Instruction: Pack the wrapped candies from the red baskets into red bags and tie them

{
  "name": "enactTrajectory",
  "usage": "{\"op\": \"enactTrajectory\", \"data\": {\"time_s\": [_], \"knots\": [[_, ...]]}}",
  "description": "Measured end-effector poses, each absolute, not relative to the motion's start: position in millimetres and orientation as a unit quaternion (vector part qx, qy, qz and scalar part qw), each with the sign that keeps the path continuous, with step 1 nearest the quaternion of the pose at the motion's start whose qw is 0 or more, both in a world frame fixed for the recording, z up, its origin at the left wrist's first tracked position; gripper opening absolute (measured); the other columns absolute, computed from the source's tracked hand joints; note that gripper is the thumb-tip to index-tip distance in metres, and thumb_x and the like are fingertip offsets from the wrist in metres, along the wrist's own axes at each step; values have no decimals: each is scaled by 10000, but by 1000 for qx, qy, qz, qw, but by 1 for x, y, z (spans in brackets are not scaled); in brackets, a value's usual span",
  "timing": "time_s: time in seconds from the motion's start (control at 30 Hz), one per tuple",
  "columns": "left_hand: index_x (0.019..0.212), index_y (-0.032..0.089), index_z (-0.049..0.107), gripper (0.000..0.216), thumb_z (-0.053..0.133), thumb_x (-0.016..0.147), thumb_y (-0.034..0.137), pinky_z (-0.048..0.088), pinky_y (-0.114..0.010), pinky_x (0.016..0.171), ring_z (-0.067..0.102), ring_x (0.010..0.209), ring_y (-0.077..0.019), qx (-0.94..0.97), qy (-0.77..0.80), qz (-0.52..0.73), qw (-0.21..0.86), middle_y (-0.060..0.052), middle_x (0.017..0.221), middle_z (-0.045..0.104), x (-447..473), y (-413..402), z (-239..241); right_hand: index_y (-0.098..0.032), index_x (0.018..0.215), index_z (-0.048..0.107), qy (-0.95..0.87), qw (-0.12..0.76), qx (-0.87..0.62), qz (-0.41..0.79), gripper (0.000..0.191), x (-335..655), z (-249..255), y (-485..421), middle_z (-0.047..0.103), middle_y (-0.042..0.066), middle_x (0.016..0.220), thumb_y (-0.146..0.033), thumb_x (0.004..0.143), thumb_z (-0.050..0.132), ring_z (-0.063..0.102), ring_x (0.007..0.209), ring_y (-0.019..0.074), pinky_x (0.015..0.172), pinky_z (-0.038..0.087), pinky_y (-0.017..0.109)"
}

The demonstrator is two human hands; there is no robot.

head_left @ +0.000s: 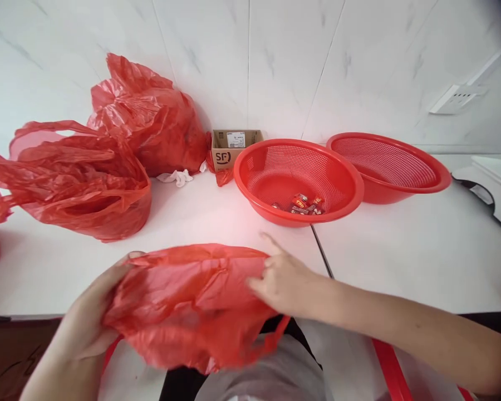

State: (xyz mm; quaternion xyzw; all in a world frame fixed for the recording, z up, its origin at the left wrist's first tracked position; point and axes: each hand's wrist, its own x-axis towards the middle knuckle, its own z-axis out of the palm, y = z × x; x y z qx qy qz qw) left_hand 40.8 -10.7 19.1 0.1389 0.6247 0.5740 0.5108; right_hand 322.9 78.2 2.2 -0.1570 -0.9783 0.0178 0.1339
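A crumpled red plastic bag (pixel 192 303) hangs over the near edge of the white table (pixel 401 256), held between both hands. My left hand (pixel 89 314) grips its left side, fingers curled around the plastic. At the bag's right edge my right hand (pixel 286 278) pinches the plastic, its index finger pointing up and away. A red perforated basket (pixel 275 167) stands just beyond, with a few small wrapped candies (pixel 303 204) at its bottom.
A second red basket (pixel 401 167) sits behind at the right. Two bulky red plastic bags (pixel 83 184) (pixel 150 122) fill the left and back. A small cardboard box (pixel 234 147) and a white cloth (pixel 175 177) lie by the wall. At the far right is a white appliance (pixel 492 189).
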Motion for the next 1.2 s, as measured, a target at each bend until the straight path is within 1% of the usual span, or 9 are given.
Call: {"op": "enactTrajectory", "data": {"time_s": [0.2,0.37,0.43,0.53,0.67,0.77,0.93,1.07,1.2], "knots": [[910,226,586,252,700,740,373,478,-213,461,551,529,-128,192,641,565,483,36,697,625,43,-11,1,-273,957,737,-961,183,-209,6,211,358,25,104,682,-11,713,-178,839,591,574,683,173,1140,107,671],[1403,323,396,677,667,808,500,545,-340,834,599,1078,-235,391,679,575,237,-72,1372,524,68,-17,-3,-282,1013,726,-925,311,-216,8,219,355,51,109,735,11,929,-219,892,555,642,882,205,1093,320,535],[1378,315,458,667,692,780,497,445,-465,1022,503,1261,-302,495,701,499,122,-96,1444,451,71,-17,2,-278,1043,712,-896,343,-282,24,215,362,68,132,724,19,994,-251,893,560,640,947,225,1029,392,500],[1108,315,678,381,640,800,536,433,-509,1028,424,1341,-354,602,708,365,51,-73,1469,426,66,-7,4,-247,1214,632,-858,284,-421,67,348,378,85,188,665,62,1165,-296,875,575,609,1072,266,942,455,462],[1034,365,727,328,577,827,570,473,-519,991,452,1327,-365,665,685,272,120,-27,1534,368,54,21,-6,-233,1379,516,-861,-36,-491,131,607,390,72,256,557,142,1336,-360,804,668,601,1091,297,871,474,394],[1113,369,720,344,544,865,530,400,-565,1058,440,1354,-365,699,661,192,193,-44,1585,313,53,38,-16,-210,1240,619,-847,-142,-490,150,525,387,45,275,634,140,1164,-272,728,718,641,916,258,740,476,342],[1255,371,650,396,582,866,404,451,-476,1043,516,1306,-326,719,610,174,282,-71,1545,403,65,34,-25,-186,809,658,-850,-119,-483,175,145,386,35,276,661,61,806,-130,679,690,596,641,180,598,427,300],[1308,362,611,447,583,862,359,434,-488,1069,577,1239,-309,671,595,210,389,-65,1366,599,80,19,-29,-200,911,589,-859,6,-472,197,74,380,65,255,665,62,901,-223,840,587,619,730,171,633,457,284],[1348,351,573,504,589,849,413,367,-526,1116,530,1294,-320,587,647,310,376,-43,1386,592,98,10,-33,-225,1011,516,-782,190,-320,501,202,345,72,185,671,15,899,-408,926,526,651,681,130,606,524,266]]}}
